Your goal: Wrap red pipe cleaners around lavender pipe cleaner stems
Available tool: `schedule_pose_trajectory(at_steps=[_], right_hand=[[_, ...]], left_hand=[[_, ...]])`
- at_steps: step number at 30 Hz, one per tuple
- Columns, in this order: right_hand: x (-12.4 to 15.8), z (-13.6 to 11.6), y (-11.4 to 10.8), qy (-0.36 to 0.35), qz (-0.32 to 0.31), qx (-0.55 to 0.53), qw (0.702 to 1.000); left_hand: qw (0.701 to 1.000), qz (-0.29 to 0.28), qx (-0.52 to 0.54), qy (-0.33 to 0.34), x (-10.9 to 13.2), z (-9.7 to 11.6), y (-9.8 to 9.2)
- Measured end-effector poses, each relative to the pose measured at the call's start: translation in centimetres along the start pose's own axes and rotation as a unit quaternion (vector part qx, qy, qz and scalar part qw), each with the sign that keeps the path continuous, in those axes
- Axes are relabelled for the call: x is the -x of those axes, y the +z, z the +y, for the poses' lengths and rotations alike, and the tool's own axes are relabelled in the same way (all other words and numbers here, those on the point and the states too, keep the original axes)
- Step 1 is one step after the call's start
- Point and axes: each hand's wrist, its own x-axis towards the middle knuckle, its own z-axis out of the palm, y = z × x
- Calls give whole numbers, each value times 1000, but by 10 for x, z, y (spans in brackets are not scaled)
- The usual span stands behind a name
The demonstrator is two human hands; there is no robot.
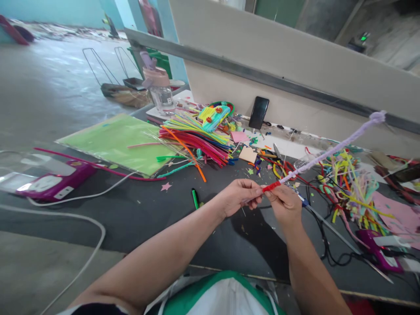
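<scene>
Both my hands are together over the dark table, closed on a long fuzzy pipe cleaner stem. Its lilac part (323, 156) slants up to the right and ends in a small curled knob. A red section (271, 187) is wrapped round the stem between my hands. My left hand (241, 195) pinches the stem's lower end, fingers curled. With thumb and fingertips, my right hand (285, 202) grips it at the red section. Beyond my left hand lies a bundle of coloured pipe cleaners (200, 140), with a loose orange pipe cleaner (187, 155) across it.
A green sheet (114, 138) in clear film lies left, near a purple power strip (57, 180) with white cables. A bottle (160, 94) and a propped phone (259, 112) stand at the back. Tangled pipe cleaner scraps (352, 188) and a second purple strip (377, 249) lie right.
</scene>
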Motion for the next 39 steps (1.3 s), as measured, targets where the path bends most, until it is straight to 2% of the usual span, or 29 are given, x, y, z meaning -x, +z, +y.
schedule_pose_trajectory(at_steps=[3, 5, 6, 8, 10, 12, 18, 20, 22, 23, 24, 25, 27, 29, 31, 32, 33, 35, 39], right_hand=[[2, 0, 3, 28, 15, 30, 999], [4, 0, 6, 43, 16, 58, 997], [5, 0, 8, 46, 11, 71, 996], [6, 0, 11, 51, 0, 88, 995], [6, -2, 12, 77, -10, 83, 994], [5, -3, 13, 118, -19, 55, 991], [8, -8, 13, 194, -16, -62, 979], [10, -7, 16, 239, 12, -103, 965], [12, -6, 19, 285, 51, -144, 946], [13, -4, 20, 297, 68, -160, 939], [12, -3, 19, 299, 77, -170, 936], [12, -1, 18, 293, 80, -176, 936], [9, 1, 14, 278, 73, -182, 940], [7, 3, 8, 264, 62, -191, 944], [6, 4, 4, 243, 51, -198, 948], [5, 4, 3, 231, 40, -199, 952], [5, 3, 3, 217, 29, -197, 956], [4, 2, 2, 190, 9, -182, 965], [3, 1, 0, 141, -7, -127, 982]], left_hand=[[994, 47, -71, 69, 2, 1, 6], [972, 97, -170, 131, 4, 1, 9], [949, 123, -237, 166, 5, 1, 10], [880, 162, -377, 240, 6, -1, 9], [803, 169, -483, 307, 6, -4, 6], [747, 155, -541, 355, 6, -7, 3], [620, 134, -642, 431, 8, -13, -2], [593, 128, -656, 449, 8, -15, -2], [583, 127, -648, 473, 7, -18, -2], [592, 126, -635, 480, 6, -19, -2], [614, 124, -613, 481, 4, -19, -1], [649, 127, -583, 473, 3, -20, 0], [748, 149, -497, 414, 1, -18, 4], [860, 169, -368, 311, -1, -15, 7], [946, 134, -221, 195, -1, -12, 8], [972, 98, -157, 146, -2, -11, 9], [987, 64, -104, 109, -2, -11, 9], [997, 20, -40, 64, -1, -10, 9], [999, 13, 18, 29, 0, -11, 10]])
